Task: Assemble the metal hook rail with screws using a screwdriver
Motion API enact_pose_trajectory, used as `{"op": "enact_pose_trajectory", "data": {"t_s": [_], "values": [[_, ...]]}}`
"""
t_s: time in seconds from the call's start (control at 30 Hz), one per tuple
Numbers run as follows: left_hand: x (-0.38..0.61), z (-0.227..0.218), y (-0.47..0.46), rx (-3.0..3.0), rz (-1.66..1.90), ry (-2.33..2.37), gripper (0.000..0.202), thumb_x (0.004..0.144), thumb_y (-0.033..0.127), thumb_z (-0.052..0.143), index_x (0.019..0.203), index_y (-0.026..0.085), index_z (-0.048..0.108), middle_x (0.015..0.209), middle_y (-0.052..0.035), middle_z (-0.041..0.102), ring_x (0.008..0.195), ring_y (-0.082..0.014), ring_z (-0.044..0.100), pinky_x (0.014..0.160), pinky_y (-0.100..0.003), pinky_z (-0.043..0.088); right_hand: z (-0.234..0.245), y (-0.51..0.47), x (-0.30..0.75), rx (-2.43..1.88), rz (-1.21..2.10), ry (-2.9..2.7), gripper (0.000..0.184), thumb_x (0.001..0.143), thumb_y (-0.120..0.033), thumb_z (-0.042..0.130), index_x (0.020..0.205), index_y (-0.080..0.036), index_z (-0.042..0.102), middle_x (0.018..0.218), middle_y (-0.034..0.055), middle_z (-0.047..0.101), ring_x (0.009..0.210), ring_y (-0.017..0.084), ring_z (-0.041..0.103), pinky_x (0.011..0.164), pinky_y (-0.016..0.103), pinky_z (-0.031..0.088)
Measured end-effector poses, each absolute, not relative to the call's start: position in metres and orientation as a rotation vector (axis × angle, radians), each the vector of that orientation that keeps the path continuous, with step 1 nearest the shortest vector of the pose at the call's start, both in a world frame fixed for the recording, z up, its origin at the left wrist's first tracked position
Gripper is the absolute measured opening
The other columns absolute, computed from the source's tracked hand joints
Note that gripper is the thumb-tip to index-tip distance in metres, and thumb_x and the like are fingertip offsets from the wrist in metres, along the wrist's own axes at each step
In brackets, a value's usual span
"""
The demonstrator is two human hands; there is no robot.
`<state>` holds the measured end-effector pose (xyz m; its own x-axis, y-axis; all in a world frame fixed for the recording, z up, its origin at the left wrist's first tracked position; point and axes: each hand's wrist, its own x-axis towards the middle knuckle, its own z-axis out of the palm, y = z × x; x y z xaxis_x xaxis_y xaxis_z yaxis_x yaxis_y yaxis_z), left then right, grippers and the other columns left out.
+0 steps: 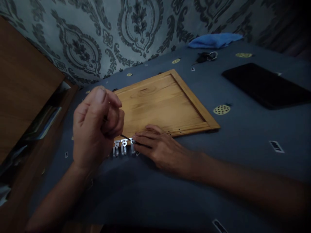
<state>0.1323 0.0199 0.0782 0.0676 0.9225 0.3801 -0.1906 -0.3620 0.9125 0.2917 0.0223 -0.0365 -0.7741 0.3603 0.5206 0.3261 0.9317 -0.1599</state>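
Two hands meet at three metal hooks (124, 149) along the near edge of a wooden board (155, 103).
The left hand (97, 126) is curled into a fist, clamped on a thin dark rod (125, 137) that slants down from below its fingers to the rightmost visible hook; whatever part sits inside the fist is hidden. The right hand (167, 150) lies low over the board's edge, fingertips at that same hook, though whether they pinch it I cannot tell. The other two hooks sit just left, between the hands.
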Motion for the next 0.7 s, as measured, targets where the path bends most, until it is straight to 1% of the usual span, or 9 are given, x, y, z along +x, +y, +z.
{"op": "enact_pose_trajectory", "data": {"t_s": [0.07,0.2,0.37,0.57,0.7], "values": [[0.1335,0.0758,0.0199,1.382,1.458,0.808,0.028,0.096,0.034,0.074,0.072,0.018,0.071,0.045,0.0094,0.024,0.038,-0.0056,0.013,0.035,-0.021,0.016,-0.0357,0.0221,0.2914,-0.501,0.078,-2.534,0.023,0.103,-0.015,0.054,0.118,-0.013,0.072,0.126,0.0133,0.075,0.119,0.026,0.065,0.112,0.047,0.042],[0.1336,0.0732,0.0195,1.389,1.423,0.809,0.030,0.094,0.040,0.076,0.073,0.019,0.071,0.046,0.0098,0.024,0.039,-0.0058,0.015,0.036,-0.019,0.018,-0.0349,0.0220,0.2902,-0.511,0.088,-2.545,0.026,0.103,-0.012,0.052,0.119,-0.016,0.071,0.126,0.0110,0.075,0.117,0.025,0.065,0.109,0.047,0.044],[0.1328,0.0719,0.0189,1.386,1.386,0.805,0.028,0.092,0.040,0.077,0.074,0.019,0.071,0.047,0.0101,0.025,0.040,-0.0059,0.016,0.036,-0.019,0.020,-0.0353,0.0218,0.2898,-0.513,0.118,-2.553,0.025,0.103,-0.012,0.052,0.120,-0.014,0.072,0.125,0.0114,0.075,0.116,0.026,0.065,0.110,0.047,0.044],[0.1333,0.0702,0.0185,1.387,1.368,0.808,0.029,0.093,0.041,0.077,0.074,0.020,0.071,0.048,0.0100,0.024,0.040,-0.0063,0.017,0.037,-0.019,0.019,-0.0332,0.0207,0.2899,-0.527,0.097,-2.558,0.026,0.102,-0.011,0.052,0.118,-0.016,0.072,0.123,0.0105,0.076,0.116,0.025,0.065,0.110,0.048,0.044],[0.1350,0.0713,0.0166,1.381,1.375,0.845,0.029,0.090,0.042,0.080,0.075,0.019,0.070,0.049,0.0090,0.029,0.042,-0.0068,0.022,0.039,-0.019,0.023,-0.0316,0.0206,0.2903,-0.530,0.083,-2.563,0.026,0.104,-0.013,0.050,0.117,-0.015,0.072,0.121,0.0112,0.076,0.116,0.026,0.064,0.110,0.048,0.044]]}}
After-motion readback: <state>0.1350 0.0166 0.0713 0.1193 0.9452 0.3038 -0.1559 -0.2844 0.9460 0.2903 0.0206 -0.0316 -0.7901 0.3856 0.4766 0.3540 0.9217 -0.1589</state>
